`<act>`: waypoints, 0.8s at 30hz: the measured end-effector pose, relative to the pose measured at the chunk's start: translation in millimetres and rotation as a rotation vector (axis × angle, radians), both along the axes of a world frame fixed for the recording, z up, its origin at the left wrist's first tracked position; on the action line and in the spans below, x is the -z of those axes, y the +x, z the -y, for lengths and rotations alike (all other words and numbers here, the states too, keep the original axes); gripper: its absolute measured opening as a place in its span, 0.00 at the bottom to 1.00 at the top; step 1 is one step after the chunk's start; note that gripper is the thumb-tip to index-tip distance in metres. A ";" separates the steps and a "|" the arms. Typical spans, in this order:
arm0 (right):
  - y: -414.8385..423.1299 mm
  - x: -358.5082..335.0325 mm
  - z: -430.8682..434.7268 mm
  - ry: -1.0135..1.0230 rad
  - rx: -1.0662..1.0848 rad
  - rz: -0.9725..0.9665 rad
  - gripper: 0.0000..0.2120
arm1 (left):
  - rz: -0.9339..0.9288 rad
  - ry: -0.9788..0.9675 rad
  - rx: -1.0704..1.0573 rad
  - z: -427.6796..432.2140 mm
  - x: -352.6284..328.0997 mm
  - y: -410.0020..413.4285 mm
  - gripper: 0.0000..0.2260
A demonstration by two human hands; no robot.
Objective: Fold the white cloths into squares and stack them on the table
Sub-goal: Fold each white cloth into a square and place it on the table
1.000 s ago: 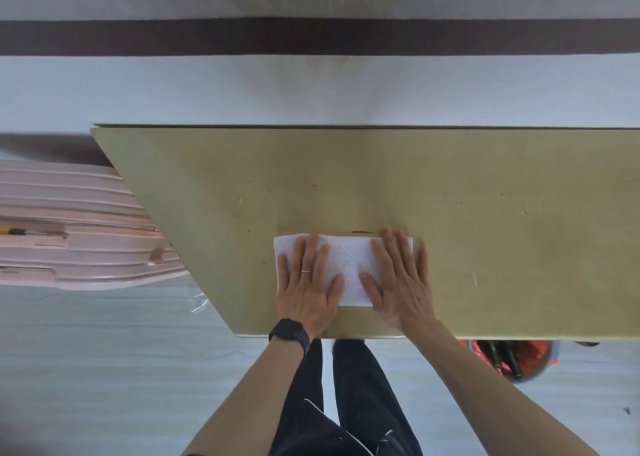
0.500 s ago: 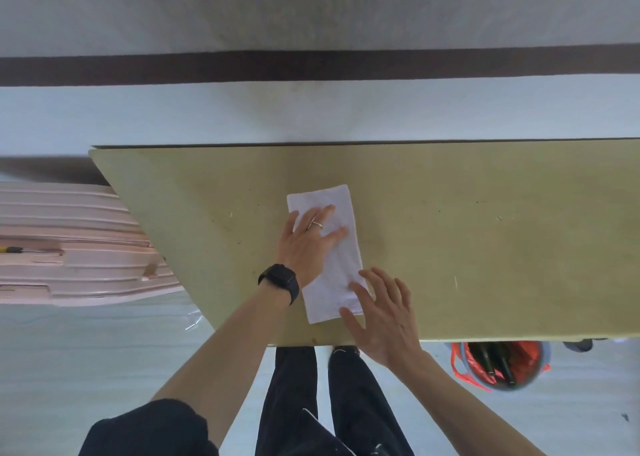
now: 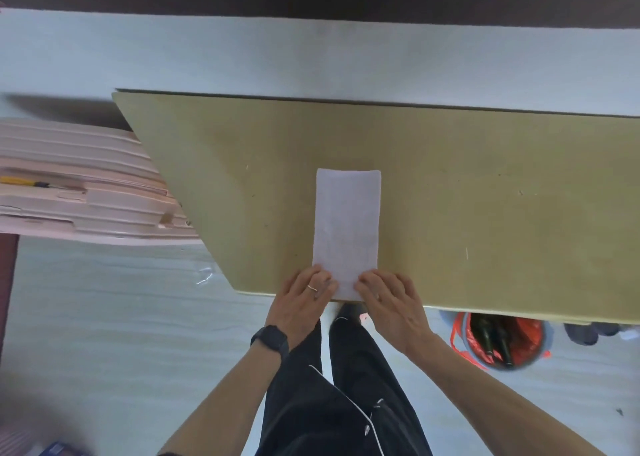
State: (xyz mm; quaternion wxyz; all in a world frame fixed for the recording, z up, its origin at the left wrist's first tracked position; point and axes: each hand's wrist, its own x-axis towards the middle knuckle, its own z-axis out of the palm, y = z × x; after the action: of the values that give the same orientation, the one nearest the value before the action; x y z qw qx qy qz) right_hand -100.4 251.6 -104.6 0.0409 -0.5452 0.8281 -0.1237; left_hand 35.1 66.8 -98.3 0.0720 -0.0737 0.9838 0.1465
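Pinching the near corners of a long folded white cloth (image 3: 346,223), left hand (image 3: 304,294) and right hand (image 3: 389,299) close their grip at the bench's (image 3: 485,195) near edge; the cloth stretches toward the bench's middle.

Head camera (wide-angle) looks down onto table (image 3: 485,213).

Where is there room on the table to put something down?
Biggest bare patch: right of the white cloth, up to the far edge of the table. A narrower one sits between the cloth and the slanted left edge. Crowded: the near edge, where the left hand and right hand grip the cloth's end.
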 end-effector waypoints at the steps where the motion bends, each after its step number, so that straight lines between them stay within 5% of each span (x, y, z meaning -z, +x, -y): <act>1: 1.0 -1.7 -0.1 -0.015 0.000 0.002 0.19 | 0.004 -0.001 0.010 -0.5 -2.7 -1.0 0.28; 8: 4.5 -15.6 -3.2 0.006 0.011 0.120 0.09 | -0.084 0.042 0.095 1.6 -10.9 4.4 0.20; 12: -10.6 -40.9 14.1 0.150 0.245 0.493 0.05 | 0.043 0.251 -0.134 13.8 -30.2 -14.1 0.06; 15: -38.7 -61.2 32.5 0.206 0.507 0.897 0.03 | 0.238 0.517 -0.419 37.4 -54.8 -42.4 0.07; 19: -74.1 -67.3 60.8 0.061 0.664 0.980 0.02 | 0.150 0.747 -0.700 68.9 -64.4 -85.2 0.06; 24: -106.0 -59.7 95.3 -0.068 0.815 0.959 0.01 | 0.126 0.730 -0.765 92.7 -54.1 -128.2 0.08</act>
State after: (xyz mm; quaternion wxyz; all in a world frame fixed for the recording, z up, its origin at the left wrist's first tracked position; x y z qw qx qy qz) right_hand -206.4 156.3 -44.9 0.3402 -0.0708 0.8544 -0.3862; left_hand -93.1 -25.9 -44.2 0.0932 -0.4061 0.7655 0.4903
